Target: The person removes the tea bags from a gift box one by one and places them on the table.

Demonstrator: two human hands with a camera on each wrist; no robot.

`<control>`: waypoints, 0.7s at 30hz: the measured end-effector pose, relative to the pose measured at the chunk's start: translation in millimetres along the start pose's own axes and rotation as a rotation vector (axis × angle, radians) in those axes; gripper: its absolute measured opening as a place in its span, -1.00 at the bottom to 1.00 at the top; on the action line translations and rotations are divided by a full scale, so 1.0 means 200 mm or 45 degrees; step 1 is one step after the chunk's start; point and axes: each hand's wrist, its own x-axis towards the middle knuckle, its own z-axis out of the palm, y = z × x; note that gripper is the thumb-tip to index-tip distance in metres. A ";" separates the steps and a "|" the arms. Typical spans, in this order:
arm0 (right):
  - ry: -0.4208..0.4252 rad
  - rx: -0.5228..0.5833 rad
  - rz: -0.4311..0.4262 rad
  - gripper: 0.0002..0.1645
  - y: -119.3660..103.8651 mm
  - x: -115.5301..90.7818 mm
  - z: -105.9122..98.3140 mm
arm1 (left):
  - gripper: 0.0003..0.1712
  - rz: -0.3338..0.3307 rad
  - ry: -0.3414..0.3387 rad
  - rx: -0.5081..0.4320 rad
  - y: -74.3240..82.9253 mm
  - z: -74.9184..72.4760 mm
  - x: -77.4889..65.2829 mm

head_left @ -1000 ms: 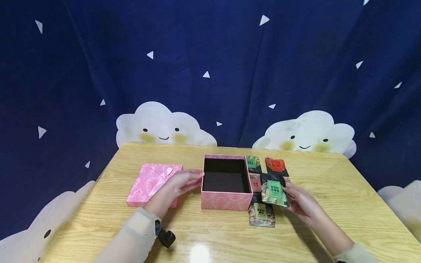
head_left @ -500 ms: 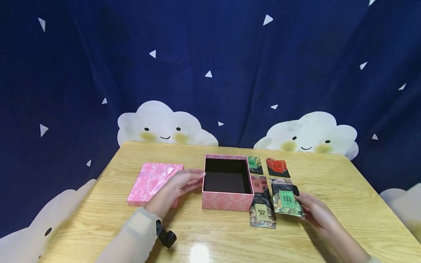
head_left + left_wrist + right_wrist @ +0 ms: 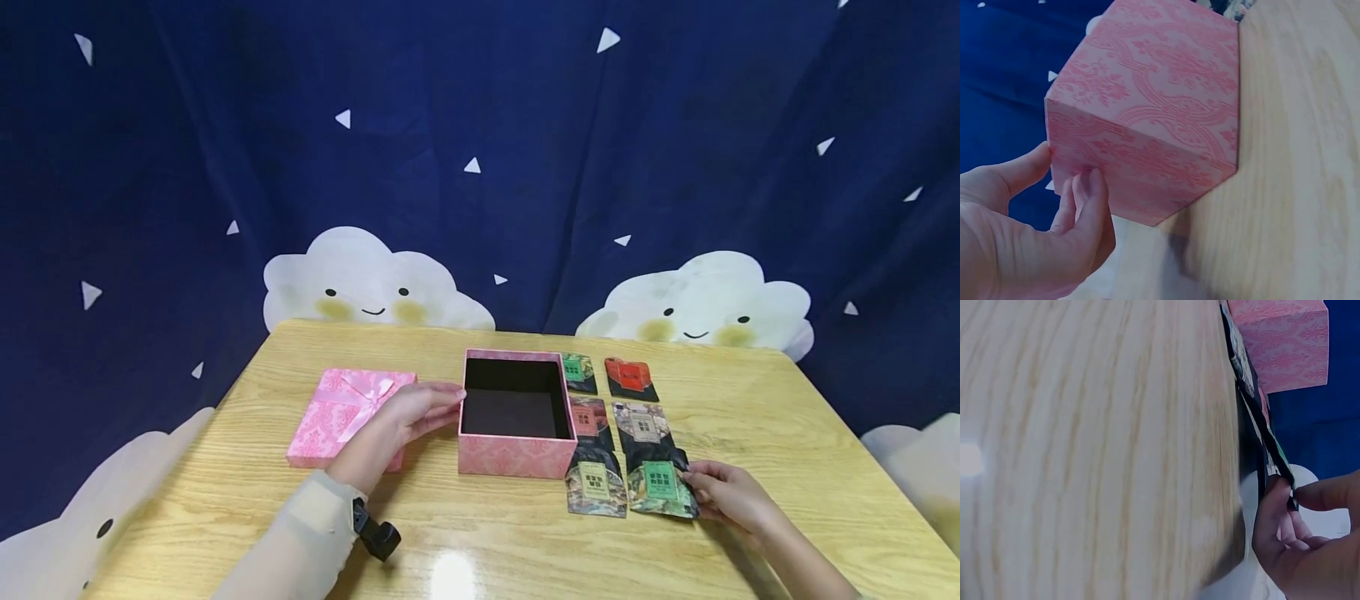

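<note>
A pink patterned box (image 3: 517, 457) with a dark interior stands uncovered on the table. My left hand (image 3: 420, 410) holds it by the left wall; in the left wrist view the thumb meets the rim edge and curled fingers (image 3: 1094, 187) touch the outer side. To the right lie flat food pouches in two columns. My right hand (image 3: 729, 497) pinches the right edge of the nearest right-hand pouch, black with a green label (image 3: 661, 481). In the right wrist view this pouch (image 3: 1272, 447) appears edge-on, gripped between thumb and fingers.
Left of the box lies its pink lid (image 3: 337, 417) with a ribbon bow, partly behind the left forearm. Other pouches include a red one (image 3: 630, 377), a pale-label one (image 3: 643, 426) and a yellow-label one (image 3: 596, 483). A dark blue curtain (image 3: 525, 167) hangs behind the table.
My right hand has moved the green-label pouch right and toward me, down to the table at the column's near end, uncovering the pale-label pouch. The left hand stays at the box.
</note>
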 end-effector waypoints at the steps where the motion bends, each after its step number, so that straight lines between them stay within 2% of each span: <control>1: 0.005 -0.019 -0.005 -0.57 0.00 0.00 0.00 | -0.57 -0.001 0.007 0.009 0.01 0.00 0.00; 6: 0.034 -0.097 -0.023 -0.52 -0.01 0.01 0.02 | -0.59 -0.015 0.046 0.044 0.02 0.00 -0.01; 10: 0.035 -0.176 -0.037 -0.50 -0.02 0.01 0.02 | -0.56 -0.022 0.049 0.020 0.01 -0.01 -0.01; 12: 0.062 -0.234 -0.048 -0.49 -0.02 0.01 0.02 | -0.57 -0.034 0.072 0.084 0.00 -0.02 -0.02; 14: 0.118 -0.352 -0.081 -0.49 -0.02 0.01 0.01 | -0.55 -0.022 0.086 0.090 0.01 -0.03 -0.03; 19: 0.300 -0.775 -0.212 -0.53 -0.05 -0.01 -0.01 | -0.47 0.059 0.082 0.072 0.03 -0.08 -0.05; 21: 0.332 -0.868 -0.255 -0.52 -0.06 -0.01 -0.02 | -0.46 0.087 0.100 0.138 0.05 -0.11 -0.07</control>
